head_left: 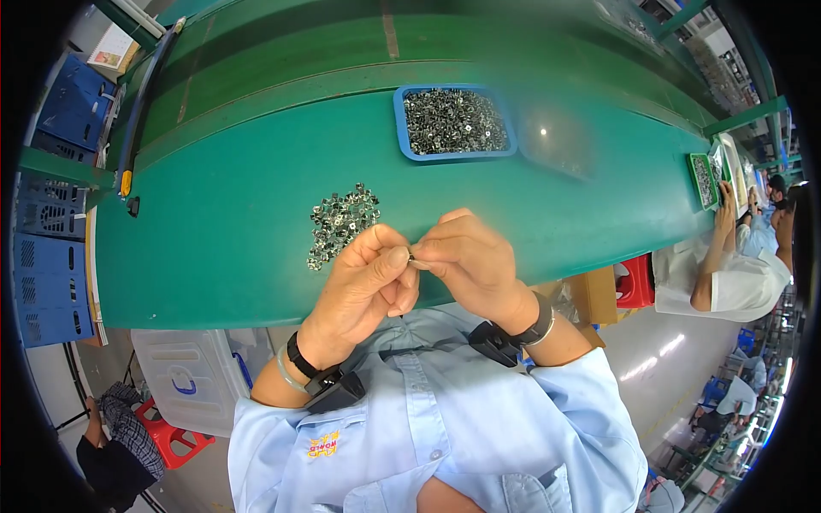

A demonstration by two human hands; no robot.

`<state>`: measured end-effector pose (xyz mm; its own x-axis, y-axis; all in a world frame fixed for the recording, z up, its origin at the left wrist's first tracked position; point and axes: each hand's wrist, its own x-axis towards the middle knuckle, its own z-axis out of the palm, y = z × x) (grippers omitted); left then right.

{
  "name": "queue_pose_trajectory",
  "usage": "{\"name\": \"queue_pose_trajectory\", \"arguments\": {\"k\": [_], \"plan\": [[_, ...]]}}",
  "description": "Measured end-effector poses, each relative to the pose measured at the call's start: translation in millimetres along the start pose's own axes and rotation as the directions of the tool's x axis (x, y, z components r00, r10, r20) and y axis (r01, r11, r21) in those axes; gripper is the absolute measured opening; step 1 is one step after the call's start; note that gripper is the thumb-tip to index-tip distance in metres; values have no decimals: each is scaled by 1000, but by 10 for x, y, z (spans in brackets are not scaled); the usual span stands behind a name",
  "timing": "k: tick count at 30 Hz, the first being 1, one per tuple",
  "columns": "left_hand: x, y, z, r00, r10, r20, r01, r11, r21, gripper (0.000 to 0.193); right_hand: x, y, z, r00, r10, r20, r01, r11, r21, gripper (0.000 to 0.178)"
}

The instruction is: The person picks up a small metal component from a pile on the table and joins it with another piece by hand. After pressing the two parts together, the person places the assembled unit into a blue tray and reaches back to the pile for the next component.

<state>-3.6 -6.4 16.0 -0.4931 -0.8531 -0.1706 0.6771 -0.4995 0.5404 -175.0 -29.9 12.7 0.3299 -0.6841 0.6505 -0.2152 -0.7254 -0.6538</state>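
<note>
My left hand (366, 278) and my right hand (469, 256) meet fingertip to fingertip above the near edge of the green table. Between the pinched thumbs and forefingers sits a small dark metal part (411, 256), mostly covered by the fingers, so its shape is hard to make out. Just beyond my left hand lies a loose pile of small black and silver metal parts (344, 215) on the tabletop. Farther back stands a blue tray (457, 157), filled with many similar small parts.
A green conveyor belt (282, 43) runs along the far side of the table (214, 231). Blue crates (53, 286) stack up at the left. A lidded clear bin (184, 368) stands below. At the right, a co-worker (718, 269) sits by a green tray (704, 181).
</note>
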Motion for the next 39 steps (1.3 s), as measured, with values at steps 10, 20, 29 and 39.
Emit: {"name": "queue_pose_trajectory", "arguments": {"k": [10,20,29,39], "plan": [[37,17,24,999,7,-53,-1,993,119,20,-16,-27,41,980,198,-18,-195,975,102,14],[57,-24,37,998,23,-65,-18,997,74,18,-81,13,105,942,325,-87,-294,921,256,10],[100,-21,65,981,99,-166,-80,989,121,16,42,64,38,974,206,-96,-206,978,4,9],[-272,78,-333,953,127,-276,-81,982,173,13,459,640,-276,947,307,-96,-321,890,-324,11]]}}
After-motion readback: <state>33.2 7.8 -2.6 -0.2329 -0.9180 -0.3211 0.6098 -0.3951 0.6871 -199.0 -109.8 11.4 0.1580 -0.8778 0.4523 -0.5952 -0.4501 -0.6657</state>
